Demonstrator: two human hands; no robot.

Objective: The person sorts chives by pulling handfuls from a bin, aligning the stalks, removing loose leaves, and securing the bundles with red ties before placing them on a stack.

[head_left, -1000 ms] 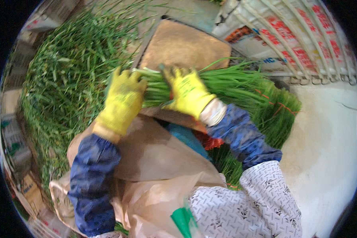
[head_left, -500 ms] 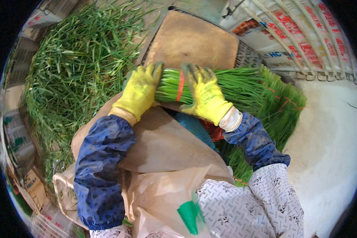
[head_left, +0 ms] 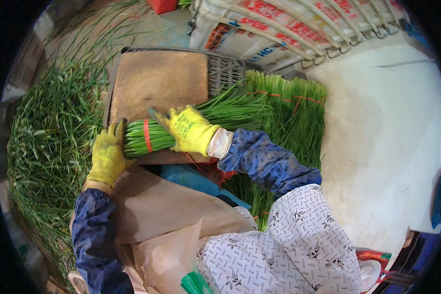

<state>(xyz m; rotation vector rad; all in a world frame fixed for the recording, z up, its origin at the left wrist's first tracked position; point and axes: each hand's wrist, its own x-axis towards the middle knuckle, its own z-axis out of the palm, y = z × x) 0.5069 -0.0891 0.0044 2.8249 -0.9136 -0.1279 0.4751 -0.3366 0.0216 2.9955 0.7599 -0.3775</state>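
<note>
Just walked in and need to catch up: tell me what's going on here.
A person in yellow gloves is handling a bundle of green chives tied with a red band, over a brown board on a crate. The right hand grips the bundle from above; the left hand presses flat against its cut end. Loose chives lie heaped on the left, and tied bundles are stacked on the right.
</note>
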